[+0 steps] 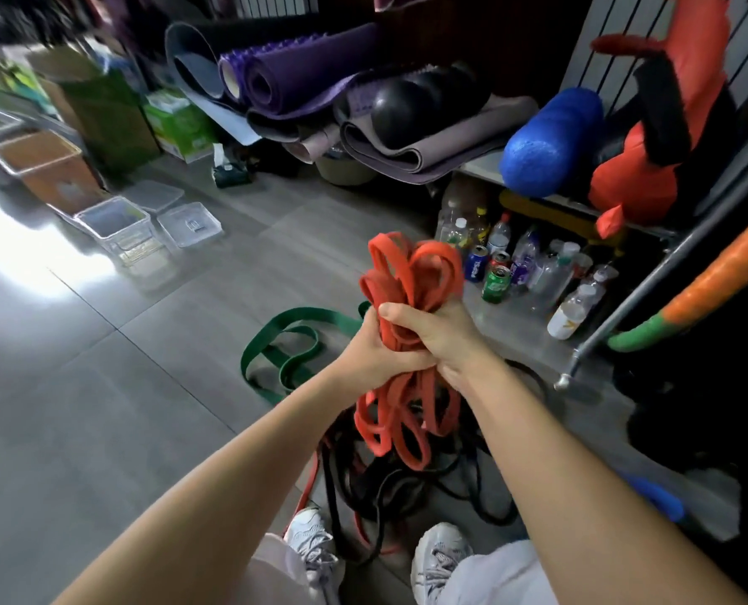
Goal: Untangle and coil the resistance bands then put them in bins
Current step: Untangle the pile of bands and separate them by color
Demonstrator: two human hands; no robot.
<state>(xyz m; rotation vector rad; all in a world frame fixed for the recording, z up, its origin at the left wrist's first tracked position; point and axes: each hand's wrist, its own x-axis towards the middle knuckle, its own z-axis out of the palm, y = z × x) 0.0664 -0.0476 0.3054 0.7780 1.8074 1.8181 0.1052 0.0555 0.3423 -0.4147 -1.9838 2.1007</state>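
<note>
Red bands (411, 272) bunched in a coil, left hand (370, 349) and right hand (435, 331) both clenched round its middle, loops above and below. Green band (276, 342) left of it, black bands (389, 486) beneath, clear bins (114, 220) far left.

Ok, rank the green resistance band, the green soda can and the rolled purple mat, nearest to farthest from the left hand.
1. Green resistance band, on the floor just left of the left hand.
2. Green soda can, on the floor to the right.
3. Rolled purple mat, far back on the pile.
</note>
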